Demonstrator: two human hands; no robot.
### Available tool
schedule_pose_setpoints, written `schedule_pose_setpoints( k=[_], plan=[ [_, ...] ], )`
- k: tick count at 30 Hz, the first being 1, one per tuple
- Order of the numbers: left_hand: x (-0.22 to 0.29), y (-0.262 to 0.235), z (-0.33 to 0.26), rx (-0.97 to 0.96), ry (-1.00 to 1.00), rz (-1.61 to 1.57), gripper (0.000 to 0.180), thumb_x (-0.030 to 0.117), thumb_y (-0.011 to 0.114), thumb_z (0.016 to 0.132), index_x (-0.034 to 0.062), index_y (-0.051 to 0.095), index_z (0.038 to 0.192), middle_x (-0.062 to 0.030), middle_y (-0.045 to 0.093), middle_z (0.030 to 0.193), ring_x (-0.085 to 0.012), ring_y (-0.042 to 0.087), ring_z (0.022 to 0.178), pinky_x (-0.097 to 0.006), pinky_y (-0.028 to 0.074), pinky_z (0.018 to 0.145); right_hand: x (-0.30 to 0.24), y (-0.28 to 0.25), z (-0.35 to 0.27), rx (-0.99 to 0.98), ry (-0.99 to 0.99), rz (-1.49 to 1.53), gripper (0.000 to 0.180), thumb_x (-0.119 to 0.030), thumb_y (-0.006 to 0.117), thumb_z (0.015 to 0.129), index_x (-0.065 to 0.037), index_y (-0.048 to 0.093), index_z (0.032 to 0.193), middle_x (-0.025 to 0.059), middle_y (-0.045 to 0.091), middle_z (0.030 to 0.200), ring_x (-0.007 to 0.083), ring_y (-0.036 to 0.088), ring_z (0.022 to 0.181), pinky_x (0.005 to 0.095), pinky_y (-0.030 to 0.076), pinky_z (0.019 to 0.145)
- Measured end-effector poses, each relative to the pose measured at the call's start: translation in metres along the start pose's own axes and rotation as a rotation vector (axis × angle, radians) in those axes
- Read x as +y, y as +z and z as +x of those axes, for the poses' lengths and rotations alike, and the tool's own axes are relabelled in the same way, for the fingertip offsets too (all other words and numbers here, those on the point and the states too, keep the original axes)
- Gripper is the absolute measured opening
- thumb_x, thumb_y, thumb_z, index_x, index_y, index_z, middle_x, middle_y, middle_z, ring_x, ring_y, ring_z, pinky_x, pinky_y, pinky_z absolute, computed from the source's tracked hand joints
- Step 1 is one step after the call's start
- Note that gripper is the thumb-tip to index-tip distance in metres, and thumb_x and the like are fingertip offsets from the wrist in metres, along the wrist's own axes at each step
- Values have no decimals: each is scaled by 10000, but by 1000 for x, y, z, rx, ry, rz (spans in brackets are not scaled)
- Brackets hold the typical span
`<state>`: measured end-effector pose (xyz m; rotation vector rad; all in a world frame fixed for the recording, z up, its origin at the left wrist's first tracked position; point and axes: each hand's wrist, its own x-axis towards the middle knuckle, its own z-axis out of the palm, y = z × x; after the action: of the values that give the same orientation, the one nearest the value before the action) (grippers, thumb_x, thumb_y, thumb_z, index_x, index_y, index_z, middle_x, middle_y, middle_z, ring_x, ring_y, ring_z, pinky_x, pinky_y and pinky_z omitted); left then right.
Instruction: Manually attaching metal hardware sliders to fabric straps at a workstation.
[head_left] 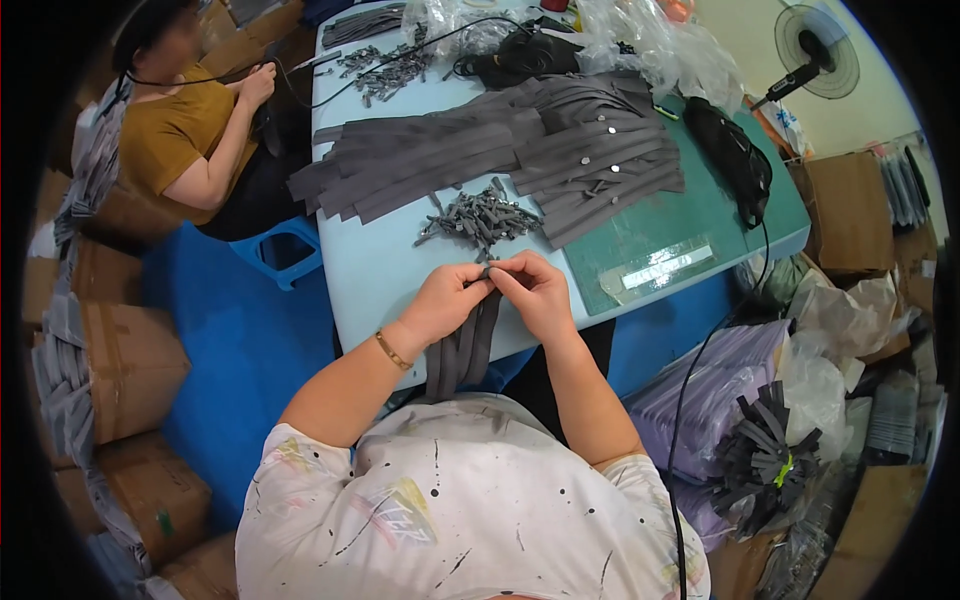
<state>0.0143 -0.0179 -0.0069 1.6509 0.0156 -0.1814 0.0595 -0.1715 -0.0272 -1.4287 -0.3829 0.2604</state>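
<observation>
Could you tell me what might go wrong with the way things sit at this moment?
The grey straps pinched by the left hand and right hand hang over the table edge and could slide off. The heap of small grey pieces lies close beyond the hands; a sweep might scatter it. The black cable dangling at the right could snag.

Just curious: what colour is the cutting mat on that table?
Green cutting mat, clearest in the head view.
</observation>
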Motion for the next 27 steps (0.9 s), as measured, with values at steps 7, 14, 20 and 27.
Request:
schedule_pose_setpoints(
  k=[7, 14, 20, 27],
  plan=[
    [-1, -3, 1, -2, 4, 43, 197, 155, 551, 892, -26, 625, 872, 30, 540, 676, -36, 433, 634, -225, 370, 543, 1, 1, 4, 51, -70, -143, 133, -85, 687, 775, -33, 660, 894, 4, 558, 771, 60, 521, 628, 198, 424, 574],
    [0, -4, 4, -56, -11, 90, 187, 154, 548, 890, -18, 615, 857, 1, 524, 675, -72, 443, 624, -248, 380, 560, -42, -24, 13, -135, -49, -421, 129, -57, 674, 773, -30, 685, 899, 32, 625, 748, 75, 564, 631, 208, 447, 568],
    [-2, -6, 6, -107, 109, 277, 161, 120, 539, 868, -32, 591, 855, -112, 530, 726, -207, 505, 666, -309, 412, 621, -39, -30, 13, -231, 32, -480, 126, -72, 693, 756, -12, 687, 867, 58, 647, 729, 99, 598, 626, 221, 469, 579],
    [1, -3, 5, -103, 163, 413, 136, 91, 535, 851, -25, 600, 879, -130, 545, 765, -245, 521, 701, -317, 423, 645, -33, -29, 9, -193, -32, -500, 120, -61, 706, 736, 3, 677, 834, 73, 651, 720, 111, 612, 631, 231, 479, 577]
  ],
)
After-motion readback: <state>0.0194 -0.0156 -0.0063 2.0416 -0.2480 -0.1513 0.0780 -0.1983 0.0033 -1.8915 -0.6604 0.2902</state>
